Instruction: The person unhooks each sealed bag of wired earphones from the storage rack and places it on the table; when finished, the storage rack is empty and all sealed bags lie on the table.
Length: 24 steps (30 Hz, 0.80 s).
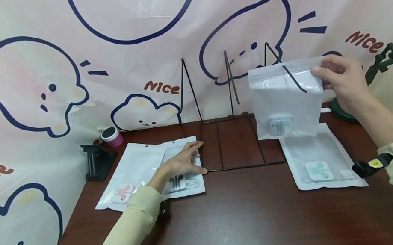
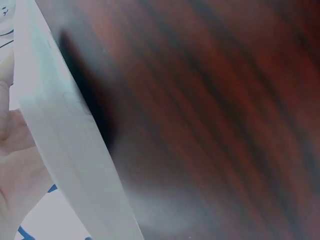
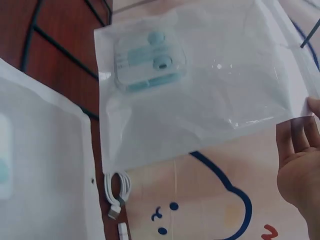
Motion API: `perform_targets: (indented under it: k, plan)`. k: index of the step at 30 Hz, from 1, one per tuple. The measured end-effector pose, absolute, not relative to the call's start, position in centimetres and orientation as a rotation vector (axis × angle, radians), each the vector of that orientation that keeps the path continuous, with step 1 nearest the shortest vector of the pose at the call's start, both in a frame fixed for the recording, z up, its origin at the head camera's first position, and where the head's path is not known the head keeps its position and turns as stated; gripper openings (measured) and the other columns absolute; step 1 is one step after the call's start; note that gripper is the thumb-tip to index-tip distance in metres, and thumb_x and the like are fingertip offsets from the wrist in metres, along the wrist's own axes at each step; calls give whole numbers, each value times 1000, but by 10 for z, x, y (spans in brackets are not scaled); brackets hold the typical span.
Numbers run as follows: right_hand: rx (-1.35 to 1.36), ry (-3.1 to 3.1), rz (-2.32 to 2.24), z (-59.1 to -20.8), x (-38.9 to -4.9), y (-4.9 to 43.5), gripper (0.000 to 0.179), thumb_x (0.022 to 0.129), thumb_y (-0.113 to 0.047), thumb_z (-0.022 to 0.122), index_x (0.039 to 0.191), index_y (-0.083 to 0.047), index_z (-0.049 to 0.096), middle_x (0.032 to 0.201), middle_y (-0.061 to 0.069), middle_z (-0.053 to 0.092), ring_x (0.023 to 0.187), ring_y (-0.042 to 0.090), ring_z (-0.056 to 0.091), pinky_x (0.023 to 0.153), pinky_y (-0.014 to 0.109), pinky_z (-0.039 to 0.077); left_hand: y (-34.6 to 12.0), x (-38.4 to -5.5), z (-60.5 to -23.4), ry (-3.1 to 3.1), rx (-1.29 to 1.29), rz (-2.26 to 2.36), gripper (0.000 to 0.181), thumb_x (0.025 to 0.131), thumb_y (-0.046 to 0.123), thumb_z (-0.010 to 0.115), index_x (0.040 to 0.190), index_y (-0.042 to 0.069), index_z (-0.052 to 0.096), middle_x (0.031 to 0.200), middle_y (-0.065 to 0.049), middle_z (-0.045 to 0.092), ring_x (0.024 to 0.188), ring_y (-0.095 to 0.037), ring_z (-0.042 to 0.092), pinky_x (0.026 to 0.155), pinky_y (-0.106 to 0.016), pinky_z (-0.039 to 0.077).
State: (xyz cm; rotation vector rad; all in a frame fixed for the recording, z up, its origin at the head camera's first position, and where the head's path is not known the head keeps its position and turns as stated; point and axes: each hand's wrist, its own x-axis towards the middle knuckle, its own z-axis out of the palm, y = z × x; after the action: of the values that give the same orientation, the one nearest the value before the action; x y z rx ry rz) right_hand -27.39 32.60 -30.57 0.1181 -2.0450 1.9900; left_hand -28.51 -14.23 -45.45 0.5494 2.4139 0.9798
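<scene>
In the head view my right hand (image 1: 345, 80) pinches the upper right corner of a white zip bag (image 1: 275, 105) with an earphone case inside. The bag hangs upright at the right hook of a black wire rack (image 1: 219, 144); the hook's rod crosses the bag's front. Whether it runs through a hole, I cannot tell. In the right wrist view the bag (image 3: 215, 85) shows teal-and-white earphones. My left hand (image 1: 183, 161) lies with spread fingers over white earphone bags (image 1: 140, 162), its fingertips at the rack's left edge. Part of it (image 2: 20, 165) shows in the left wrist view.
Another earphone bag (image 1: 319, 158) lies right of the rack. A black stand (image 1: 97, 160) and a pink-and-white jar (image 1: 112, 137) stand at the back left. A green stand (image 1: 343, 111) is at the back right; a white cable (image 3: 117, 192) lies near the wall.
</scene>
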Motion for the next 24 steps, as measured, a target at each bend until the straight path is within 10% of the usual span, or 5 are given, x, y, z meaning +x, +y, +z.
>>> perform_targets:
  k: [24]
  plan:
    - [314, -1699, 2245, -332, -177, 318, 21, 99, 6, 63, 119, 3, 72, 107, 5, 73, 91, 17, 68, 70, 24, 59, -147, -281, -459, 2406, 529, 1016, 106, 87, 27, 86, 168, 15, 19, 167, -9, 18, 129, -28, 44, 112, -53, 40]
